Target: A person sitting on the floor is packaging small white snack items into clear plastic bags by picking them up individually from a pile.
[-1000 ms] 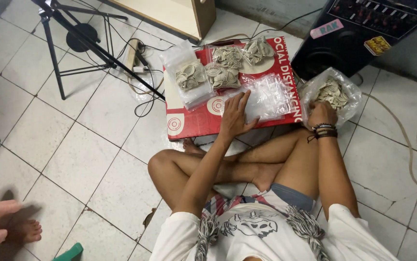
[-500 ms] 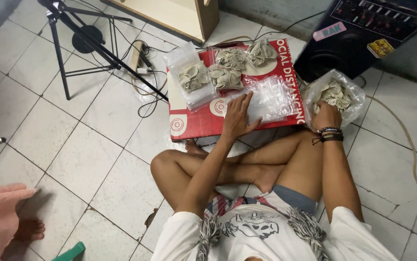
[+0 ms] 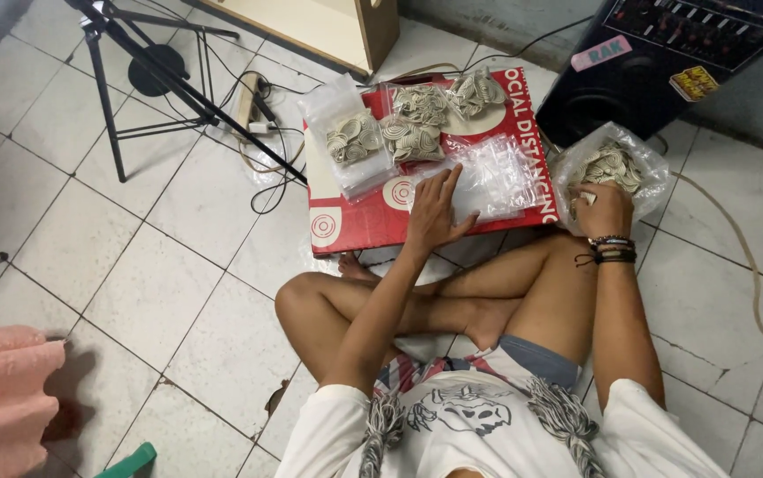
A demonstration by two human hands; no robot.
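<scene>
— Where are the hands right now?

— The left hand (image 3: pixel 435 212) lies flat on the red cardboard sheet (image 3: pixel 355 221), fingers spread, palm down on the near edge of a heap of empty clear bags (image 3: pixel 497 177). It presses rather than pinches; nothing is held in it.

— And the other?

— The right hand (image 3: pixel 601 208) is off the red sheet, just to its right, at the mouth of an open plastic bag (image 3: pixel 643 164) full of pale coiled rings (image 3: pixel 607 164). Its fingers are curled into the bag; whether they close on any of the rings I cannot tell, the plastic hides them. Dark bracelets (image 3: pixel 612 250) sit at that wrist.

— What else is on the red sheet?

— At its far side, three filled packets of the same coiled rings (image 3: pixel 412 128), side by side and touching. The leftmost rests on a stack of clear packets (image 3: pixel 355 177).

— And around the sheet?

— It lies on the tiled floor (image 3: pixel 89 239), with the person's crossed legs (image 3: pixel 452 301) just at its near edge. A black speaker (image 3: pixel 656 62) stands behind the ring bag. Left of the sheet is a black tripod (image 3: pixel 134 80) with cables. Well to the left, at the picture's edge, some pink cloth (image 3: pixel 1 398).
</scene>
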